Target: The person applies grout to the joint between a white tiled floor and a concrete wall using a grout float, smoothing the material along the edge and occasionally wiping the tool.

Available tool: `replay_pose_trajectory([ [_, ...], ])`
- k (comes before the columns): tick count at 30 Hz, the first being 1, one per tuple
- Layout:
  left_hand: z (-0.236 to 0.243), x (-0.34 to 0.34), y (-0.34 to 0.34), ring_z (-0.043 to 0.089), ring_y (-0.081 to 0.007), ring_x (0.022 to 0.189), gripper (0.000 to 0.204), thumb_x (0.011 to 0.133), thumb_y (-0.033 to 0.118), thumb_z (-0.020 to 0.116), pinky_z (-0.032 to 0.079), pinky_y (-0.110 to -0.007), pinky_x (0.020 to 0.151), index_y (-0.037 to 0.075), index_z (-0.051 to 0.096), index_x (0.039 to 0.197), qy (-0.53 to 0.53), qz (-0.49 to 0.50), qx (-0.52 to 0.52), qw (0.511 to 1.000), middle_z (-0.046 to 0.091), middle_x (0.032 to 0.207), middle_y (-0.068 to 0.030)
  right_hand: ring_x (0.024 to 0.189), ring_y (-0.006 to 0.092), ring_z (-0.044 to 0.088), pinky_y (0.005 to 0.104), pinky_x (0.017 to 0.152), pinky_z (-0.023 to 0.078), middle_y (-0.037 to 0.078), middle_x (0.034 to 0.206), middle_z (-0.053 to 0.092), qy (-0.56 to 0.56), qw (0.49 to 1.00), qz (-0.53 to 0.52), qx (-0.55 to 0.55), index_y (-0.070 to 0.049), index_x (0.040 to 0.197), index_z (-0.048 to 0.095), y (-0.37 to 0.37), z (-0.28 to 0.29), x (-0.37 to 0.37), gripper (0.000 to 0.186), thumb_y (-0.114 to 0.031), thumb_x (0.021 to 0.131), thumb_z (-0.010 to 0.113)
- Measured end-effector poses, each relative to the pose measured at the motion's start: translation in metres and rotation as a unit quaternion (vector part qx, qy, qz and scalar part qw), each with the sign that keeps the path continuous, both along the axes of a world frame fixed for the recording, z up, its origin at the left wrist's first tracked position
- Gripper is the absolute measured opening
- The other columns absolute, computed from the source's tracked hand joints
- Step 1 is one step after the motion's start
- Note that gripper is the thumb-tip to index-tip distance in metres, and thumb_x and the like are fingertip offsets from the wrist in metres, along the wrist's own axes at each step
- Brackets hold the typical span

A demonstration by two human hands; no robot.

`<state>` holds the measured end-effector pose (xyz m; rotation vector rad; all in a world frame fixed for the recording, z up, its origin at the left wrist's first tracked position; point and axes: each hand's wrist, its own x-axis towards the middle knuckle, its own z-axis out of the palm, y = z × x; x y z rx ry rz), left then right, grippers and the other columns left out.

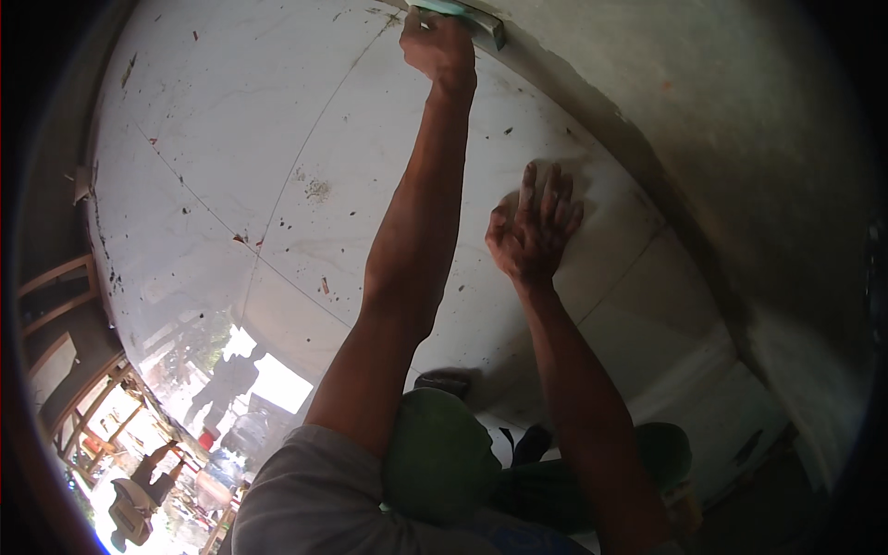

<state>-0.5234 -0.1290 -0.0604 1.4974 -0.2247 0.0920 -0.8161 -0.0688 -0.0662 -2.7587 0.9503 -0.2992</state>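
At the far end of my stretched-out left arm, my left hand (438,44) is closed around a flat, trowel-like tool (483,25). Its top is pale green and its edge is straight and greyish; the picture's upper rim cuts part of it off. The tool lies where the white tiled floor (361,139) meets the foot of the grey wall (740,139). My right hand (536,227) rests on the tiles nearer to me, fingers stretched and somewhat apart, holding nothing.
Dark crumbs and bits of debris (317,189) dot the tiles. My green-clad knee (439,453) and a dark shoe (444,381) are below my arms. Along the wall's foot runs a darker strip (684,203). At lower left, another person (139,504) stands near wooden frames (88,407).
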Motion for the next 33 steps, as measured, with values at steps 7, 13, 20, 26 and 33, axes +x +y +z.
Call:
replay_pose_trajectory([
  [7, 0.011, -0.161, -0.065, 0.059, -0.0528, 0.117, 0.043, 0.096, 0.015, 0.063, 0.044, -0.058, 0.102, -0.004, 0.050, 0.132, 0.180, 0.036, 0.112, 0.977, 0.061, 0.123, -0.0355, 0.151, 0.0492, 0.040, 0.0735, 0.117, 0.031, 0.026, 0.167, 0.038, -0.009, 0.999, 0.015, -0.034, -0.011, 0.164, 0.042, -0.019, -0.014, -0.030, 0.074, -0.036, 0.097, 0.062],
  [13, 0.061, -0.340, -0.033, 0.069, -0.0466, 0.095, 0.039, 0.098, 0.011, 0.064, 0.053, -0.055, 0.084, 0.001, 0.053, 0.134, 0.078, -0.311, 0.033, 0.947, 0.067, 0.104, -0.0281, 0.157, 0.0447, 0.032, 0.0667, 0.124, 0.025, 0.022, 0.169, 0.037, -0.065, 0.996, -0.039, -0.048, -0.009, 0.162, 0.044, 0.000, -0.011, -0.020, 0.075, -0.034, 0.095, 0.065],
  [20, 0.075, -0.295, 0.025, 0.074, -0.0244, 0.079, 0.037, 0.101, 0.017, 0.066, 0.056, -0.043, 0.065, 0.007, 0.055, 0.135, 0.154, -0.317, -0.043, 0.935, 0.074, 0.090, -0.0166, 0.158, 0.0401, 0.032, 0.0646, 0.126, 0.026, 0.019, 0.170, 0.037, -0.083, 0.993, 0.066, 0.045, -0.012, 0.161, 0.044, 0.062, -0.009, -0.129, 0.066, -0.032, 0.100, 0.059],
  [26, -0.002, -0.175, 0.058, 0.067, -0.0175, 0.086, 0.036, 0.105, 0.017, 0.062, 0.056, -0.032, 0.073, 0.002, 0.054, 0.136, 0.171, -0.179, -0.102, 0.963, 0.071, 0.097, -0.0127, 0.162, 0.0383, 0.028, 0.0650, 0.128, 0.020, 0.019, 0.172, 0.034, 0.012, 0.999, 0.021, 0.021, -0.009, 0.159, 0.047, 0.065, 0.018, -0.240, 0.063, -0.029, 0.101, 0.061],
  [33, 0.005, -0.097, -0.016, 0.066, -0.0233, 0.092, 0.044, 0.102, 0.017, 0.063, 0.057, -0.037, 0.077, -0.001, 0.054, 0.140, 0.061, -0.111, -0.168, 0.977, 0.068, 0.111, -0.0185, 0.159, 0.0403, 0.032, 0.0627, 0.125, 0.026, 0.019, 0.172, 0.034, 0.056, 0.971, -0.221, -0.072, -0.009, 0.165, 0.037, -0.017, -0.008, -0.316, 0.063, -0.026, 0.106, 0.052],
])
